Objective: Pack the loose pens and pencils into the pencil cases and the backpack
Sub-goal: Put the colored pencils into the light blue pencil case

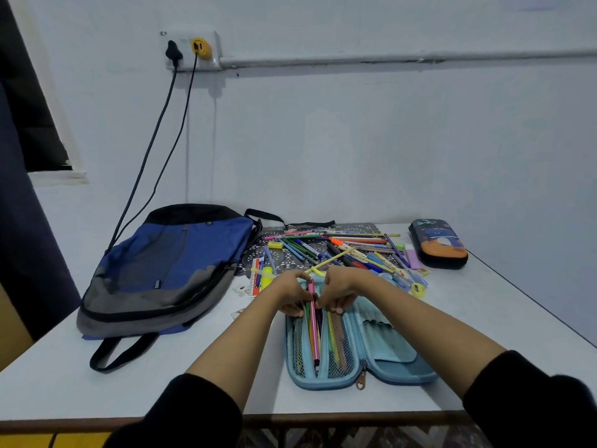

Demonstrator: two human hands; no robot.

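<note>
Sleeves (pixel 193 412) nearest; my left hand (pixel 287 295) grip clamps the pink pen (pixel 312 321), right hand (pixel 339 291) pinches the case (pixel 403 373) mesh, probably to hold the pocket wide.

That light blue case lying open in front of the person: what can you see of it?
The pencil case is light blue, seemingly hard-shelled, and lies unzipped and spread flat on the white table near its front edge. Mesh pockets on its left half hold several pens; the right half has light blue sleeves. A zip pull hangs at the near end. The left hand and right hand pinch at its far end beside a pink pen.
</note>
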